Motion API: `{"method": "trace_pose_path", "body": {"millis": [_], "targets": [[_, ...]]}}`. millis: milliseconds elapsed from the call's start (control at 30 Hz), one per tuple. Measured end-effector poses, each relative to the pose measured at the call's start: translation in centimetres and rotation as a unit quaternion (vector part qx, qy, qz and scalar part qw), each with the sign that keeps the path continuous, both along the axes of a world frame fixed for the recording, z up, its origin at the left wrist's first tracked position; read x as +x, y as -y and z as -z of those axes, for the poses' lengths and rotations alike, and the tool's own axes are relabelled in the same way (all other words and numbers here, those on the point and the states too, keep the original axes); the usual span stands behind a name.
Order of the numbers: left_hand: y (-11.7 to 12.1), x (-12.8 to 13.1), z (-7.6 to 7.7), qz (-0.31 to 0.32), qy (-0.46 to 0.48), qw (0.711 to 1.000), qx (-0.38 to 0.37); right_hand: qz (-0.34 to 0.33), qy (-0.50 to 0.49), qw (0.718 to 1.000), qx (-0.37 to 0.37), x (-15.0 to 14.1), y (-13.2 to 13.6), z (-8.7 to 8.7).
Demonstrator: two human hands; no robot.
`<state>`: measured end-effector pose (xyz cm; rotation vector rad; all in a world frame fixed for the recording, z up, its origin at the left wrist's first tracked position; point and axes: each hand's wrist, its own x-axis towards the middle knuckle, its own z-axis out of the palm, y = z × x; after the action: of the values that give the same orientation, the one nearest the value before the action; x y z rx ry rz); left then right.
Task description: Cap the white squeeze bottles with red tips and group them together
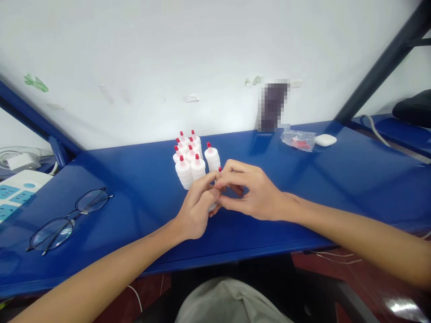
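Note:
My left hand is wrapped around a small white bottle, and only a sliver of its body shows between the fingers. The thumb and forefinger of my right hand meet in a pinch at the top of that bottle, touching my left fingertips. What they pinch is hidden. Just beyond my hands stands a group of white squeeze bottles with red-tipped nozzles, set close together in rows. One more white bottle is slightly apart on their right. Another red tip peeks out behind my fingers.
Eyeglasses lie on the blue table at left, near a white power strip. Toward the back right are a clear plastic bag with red pieces, a white rounded object and a blurred-out dark upright item against the wall.

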<state>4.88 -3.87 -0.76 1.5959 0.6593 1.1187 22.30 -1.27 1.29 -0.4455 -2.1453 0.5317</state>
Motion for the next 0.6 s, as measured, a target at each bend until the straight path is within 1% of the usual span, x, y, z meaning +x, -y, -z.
{"method": "trace_pose_path", "body": {"millis": [100, 200, 267, 367, 400, 467, 600], "targets": [[0.1, 0.1, -0.1, 0.0, -0.003, 1.0, -0.002, -0.005, -0.004, 1.0, -0.002, -0.1, 0.0, 0.2], [0.1, 0.2, 0.0, -0.029, -0.007, 0.999, -0.024, 0.019, -0.032, 0.999, 0.005, 0.1, -0.4, 0.2], [-0.1, 0.2, 0.1, -0.05, -0.015, 0.998, -0.038, 0.06, -0.071, 0.996, -0.01, 0.4, -1.0, 0.0], [-0.3, 0.1, 0.3, -0.056, -0.045, 0.996, -0.055, 0.153, -0.112, 0.981, -0.047, 0.9, -2.1, -0.3], [-0.4, 0.1, 0.3, -0.053, -0.058, 0.995, -0.06, 0.178, -0.107, 0.977, -0.054, 1.0, -2.4, -0.3], [-0.3, 0.1, 0.3, -0.043, -0.091, 0.993, -0.057, 0.205, -0.07, 0.975, -0.052, 0.9, -2.9, -0.1], [0.1, 0.0, 0.3, -0.032, -0.139, 0.99, -0.022, 0.195, 0.044, 0.979, -0.03, 0.5, -3.5, 0.5]]}}
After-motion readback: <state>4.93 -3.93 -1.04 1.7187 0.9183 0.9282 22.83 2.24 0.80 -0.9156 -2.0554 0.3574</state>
